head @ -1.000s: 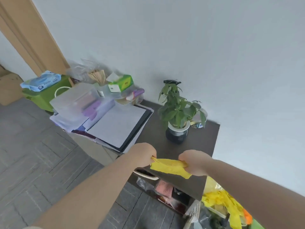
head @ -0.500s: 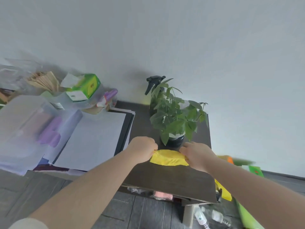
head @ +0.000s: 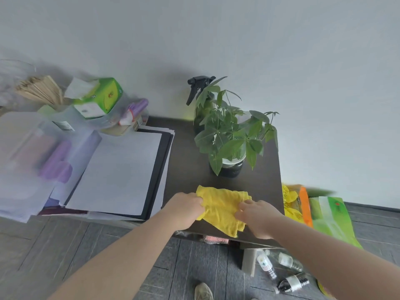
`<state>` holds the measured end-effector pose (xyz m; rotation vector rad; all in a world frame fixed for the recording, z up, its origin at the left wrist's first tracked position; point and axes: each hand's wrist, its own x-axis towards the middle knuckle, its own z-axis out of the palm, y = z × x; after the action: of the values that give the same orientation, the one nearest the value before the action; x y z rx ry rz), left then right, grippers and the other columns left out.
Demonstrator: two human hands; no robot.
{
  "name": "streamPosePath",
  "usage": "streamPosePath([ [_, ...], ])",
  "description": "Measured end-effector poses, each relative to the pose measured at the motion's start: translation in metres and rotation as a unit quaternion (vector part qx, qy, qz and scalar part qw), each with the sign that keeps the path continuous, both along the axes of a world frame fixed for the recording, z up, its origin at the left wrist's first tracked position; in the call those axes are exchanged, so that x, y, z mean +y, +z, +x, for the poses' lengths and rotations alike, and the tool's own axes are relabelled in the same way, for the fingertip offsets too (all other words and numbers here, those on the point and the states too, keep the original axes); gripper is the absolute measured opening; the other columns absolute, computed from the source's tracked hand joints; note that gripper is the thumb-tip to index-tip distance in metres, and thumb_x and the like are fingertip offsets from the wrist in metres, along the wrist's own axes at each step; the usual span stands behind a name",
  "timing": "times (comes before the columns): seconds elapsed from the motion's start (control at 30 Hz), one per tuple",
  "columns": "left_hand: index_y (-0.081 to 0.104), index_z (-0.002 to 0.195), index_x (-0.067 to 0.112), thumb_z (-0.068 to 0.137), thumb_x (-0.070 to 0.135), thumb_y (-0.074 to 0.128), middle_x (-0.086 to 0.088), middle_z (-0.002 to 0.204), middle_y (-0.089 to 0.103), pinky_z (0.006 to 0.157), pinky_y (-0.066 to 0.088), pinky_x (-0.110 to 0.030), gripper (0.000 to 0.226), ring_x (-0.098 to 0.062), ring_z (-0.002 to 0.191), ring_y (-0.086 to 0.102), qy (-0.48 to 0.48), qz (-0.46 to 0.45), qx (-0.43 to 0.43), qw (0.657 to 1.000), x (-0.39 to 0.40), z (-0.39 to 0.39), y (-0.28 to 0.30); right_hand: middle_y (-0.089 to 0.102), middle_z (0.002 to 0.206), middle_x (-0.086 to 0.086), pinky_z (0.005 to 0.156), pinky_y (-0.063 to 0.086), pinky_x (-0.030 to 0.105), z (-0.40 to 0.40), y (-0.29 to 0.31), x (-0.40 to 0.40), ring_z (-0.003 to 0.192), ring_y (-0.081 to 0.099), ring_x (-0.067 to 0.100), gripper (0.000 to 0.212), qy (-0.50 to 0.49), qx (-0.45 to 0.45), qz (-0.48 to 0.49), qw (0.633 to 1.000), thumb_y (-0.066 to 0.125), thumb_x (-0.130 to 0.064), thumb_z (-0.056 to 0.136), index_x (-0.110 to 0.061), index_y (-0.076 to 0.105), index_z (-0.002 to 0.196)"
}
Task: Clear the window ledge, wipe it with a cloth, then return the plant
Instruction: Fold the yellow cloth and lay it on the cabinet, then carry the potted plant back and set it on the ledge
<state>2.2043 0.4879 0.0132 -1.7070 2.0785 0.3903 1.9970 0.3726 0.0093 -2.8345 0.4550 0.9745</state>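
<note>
A yellow cloth [head: 220,205] lies spread on the near part of the dark table top [head: 186,161]. My left hand [head: 186,210] grips the cloth's left edge in closed fingers. Resting flat on the cloth's right side is my right hand [head: 256,217], fingers pressing it down. The green plant [head: 231,135] in its dark pot [head: 231,169] stands upright behind the cloth, a short way from both hands. A spray bottle [head: 198,89] with a black trigger stands behind the plant, against the wall.
A stack of papers and a black folder [head: 121,172] covers the table's left side, with clear plastic boxes [head: 28,152], a green tissue box [head: 101,96] and wooden sticks [head: 41,89] beyond. Bags [head: 324,215] and bottles [head: 281,269] lie on the floor at right.
The cloth went from bunched between both hands in the air to spread flat on the table. My view moved closer and over the table; my right hand opened onto the cloth.
</note>
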Motion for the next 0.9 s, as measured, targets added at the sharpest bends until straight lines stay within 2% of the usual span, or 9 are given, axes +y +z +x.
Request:
streamPosePath([
  [0.17, 0.062, 0.094, 0.010, 0.088, 0.016, 0.044, -0.006, 0.092, 0.061, 0.069, 0.046, -0.036, 0.020, -0.024, 0.090, 0.054, 0.021, 0.018, 0.022, 0.999, 0.007, 0.003, 0.002, 0.053, 0.113, 0.004, 0.078, 0.040, 0.034, 0.003, -0.003, -0.003, 0.111, 0.049, 0.025, 0.032, -0.074, -0.021, 0.011, 0.997, 0.045, -0.004, 0.088, -0.018, 0.056, 0.115],
  [0.3, 0.064, 0.084, 0.013, 0.089, 0.023, 0.041, -0.001, 0.080, 0.060, 0.064, 0.048, -0.032, 0.025, -0.023, 0.082, 0.058, 0.101, -0.022, 0.060, 0.993, -0.005, 0.009, 0.008, 0.057, 0.117, 0.002, 0.082, 0.050, 0.036, 0.009, 0.002, -0.014, 0.112, 0.052, 0.024, 0.033, -0.169, -0.070, 0.019, 0.983, 0.041, -0.012, 0.092, -0.020, 0.056, 0.120],
  [0.37, 0.064, 0.094, 0.015, 0.093, 0.026, 0.040, -0.001, 0.090, 0.064, 0.069, 0.053, -0.035, 0.027, -0.022, 0.088, 0.061, 0.147, -0.065, 0.074, 0.984, -0.020, 0.012, 0.010, 0.058, 0.121, 0.001, 0.083, 0.052, 0.037, 0.013, 0.008, -0.021, 0.113, 0.055, 0.024, 0.034, -0.230, -0.096, 0.026, 0.968, 0.041, -0.015, 0.093, -0.022, 0.056, 0.124],
  [0.43, 0.058, 0.121, 0.018, 0.096, 0.031, 0.044, -0.003, 0.115, 0.064, 0.082, 0.055, -0.040, 0.032, -0.023, 0.106, 0.060, 0.210, -0.094, 0.106, 0.967, -0.036, 0.016, 0.010, 0.058, 0.125, 0.001, 0.085, 0.053, 0.038, 0.019, 0.013, -0.029, 0.114, 0.057, 0.024, 0.036, -0.296, -0.124, 0.038, 0.946, 0.044, -0.021, 0.095, -0.023, 0.052, 0.130],
  [0.5, 0.038, 0.143, 0.018, 0.094, 0.035, 0.053, -0.004, 0.140, 0.050, 0.096, 0.050, -0.043, 0.054, -0.025, 0.124, 0.053, 0.273, -0.096, 0.154, 0.945, -0.052, 0.019, 0.009, 0.059, 0.127, 0.002, 0.086, 0.054, 0.040, 0.024, 0.018, -0.037, 0.113, 0.059, 0.025, 0.041, -0.357, -0.146, 0.053, 0.921, 0.048, -0.028, 0.095, -0.023, 0.047, 0.136],
  [0.57, 0.029, 0.147, 0.015, 0.089, 0.038, 0.062, -0.005, 0.147, 0.040, 0.102, 0.045, -0.043, 0.071, -0.026, 0.130, 0.047, 0.316, -0.099, 0.207, 0.921, -0.067, 0.020, 0.008, 0.061, 0.123, 0.005, 0.085, 0.054, 0.040, 0.030, 0.023, -0.044, 0.108, 0.061, 0.027, 0.046, -0.408, -0.160, 0.065, 0.897, 0.052, -0.034, 0.094, -0.020, 0.046, 0.136],
  [0.73, 0.049, 0.121, 0.024, 0.073, 0.044, 0.075, 0.001, 0.114, 0.055, 0.089, 0.050, -0.040, 0.058, -0.021, 0.110, 0.057, 0.369, -0.114, 0.337, 0.859, -0.091, 0.027, -0.002, 0.059, 0.118, 0.002, 0.083, 0.044, 0.029, 0.042, 0.029, -0.057, 0.109, 0.059, 0.026, 0.064, -0.474, -0.232, 0.138, 0.838, 0.065, -0.037, 0.088, -0.017, 0.038, 0.142],
  [0.83, 0.054, 0.110, 0.023, 0.075, 0.035, 0.077, 0.008, 0.091, 0.052, 0.076, 0.044, -0.028, 0.043, -0.016, 0.092, 0.057, 0.343, -0.121, 0.370, 0.855, -0.098, 0.026, -0.002, 0.057, 0.113, -0.009, 0.081, 0.043, 0.027, 0.048, 0.021, -0.065, 0.111, 0.060, 0.024, 0.071, -0.469, -0.255, 0.158, 0.831, 0.069, -0.040, 0.085, -0.023, 0.033, 0.144],
  [0.9, 0.055, 0.101, 0.024, 0.079, 0.028, 0.076, 0.014, 0.082, 0.051, 0.075, 0.043, -0.027, 0.031, -0.013, 0.086, 0.055, 0.321, -0.118, 0.368, 0.865, -0.103, 0.026, -0.001, 0.057, 0.125, -0.010, 0.086, 0.047, 0.029, 0.051, 0.016, -0.070, 0.111, 0.058, 0.021, 0.080, -0.467, -0.252, 0.163, 0.832, 0.070, -0.045, 0.082, -0.027, 0.027, 0.148],
])
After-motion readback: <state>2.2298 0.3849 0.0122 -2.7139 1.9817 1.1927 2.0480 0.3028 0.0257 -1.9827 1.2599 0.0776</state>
